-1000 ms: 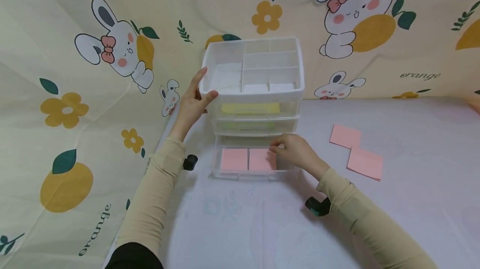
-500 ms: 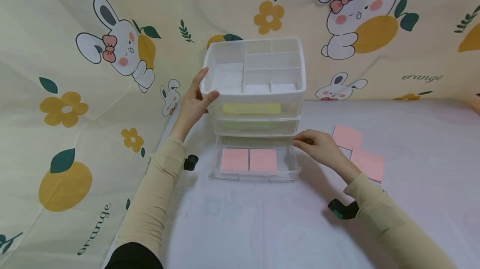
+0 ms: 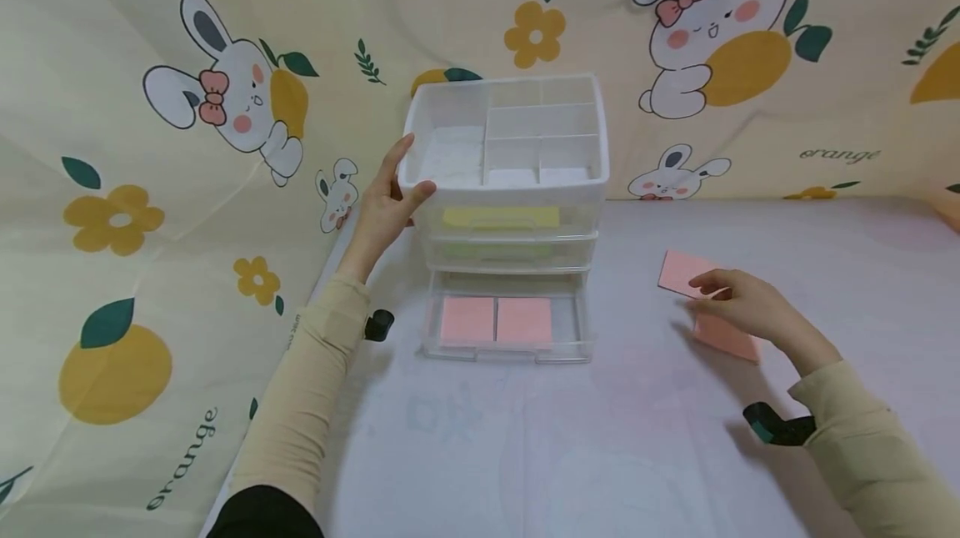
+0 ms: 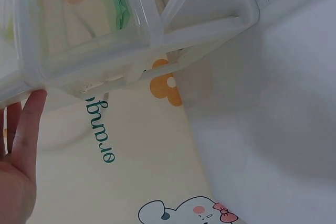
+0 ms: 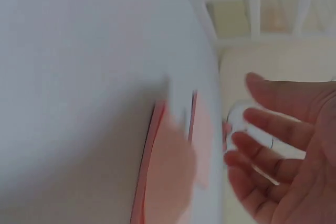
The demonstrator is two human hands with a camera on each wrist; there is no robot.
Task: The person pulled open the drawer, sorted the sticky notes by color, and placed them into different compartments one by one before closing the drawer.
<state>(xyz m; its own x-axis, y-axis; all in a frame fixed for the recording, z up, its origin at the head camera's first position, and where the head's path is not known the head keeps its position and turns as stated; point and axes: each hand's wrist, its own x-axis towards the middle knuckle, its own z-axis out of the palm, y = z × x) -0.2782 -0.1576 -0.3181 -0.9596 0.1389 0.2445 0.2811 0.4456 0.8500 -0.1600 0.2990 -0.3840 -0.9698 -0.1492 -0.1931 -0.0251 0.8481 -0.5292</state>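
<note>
A white plastic drawer organizer (image 3: 510,188) stands at the back with its bottom drawer (image 3: 570,321) pulled out. Two pink sticky note pads (image 3: 468,321) lie side by side in that drawer. My left hand (image 3: 384,208) holds the organizer's left front corner, thumb on the rim; the left wrist view shows fingers (image 4: 26,124) against its edge. To the right, my right hand (image 3: 750,304) hovers with loosely bent fingers and nothing between them. Below it, two more pink sticky note pads (image 3: 678,271) overlap on the table, one (image 5: 168,166) partly in the hand's shadow.
Yellow and green items (image 3: 501,217) show through the organizer's two closed drawers. Its top tray has several white compartments (image 3: 453,150). A rabbit-and-orange patterned cloth (image 3: 450,12) hangs behind and at the left of the white table (image 3: 480,455).
My right hand has left the pulled-out drawer and moved right, over the pink pads on the table. The left hand and the organizer have stayed in place.
</note>
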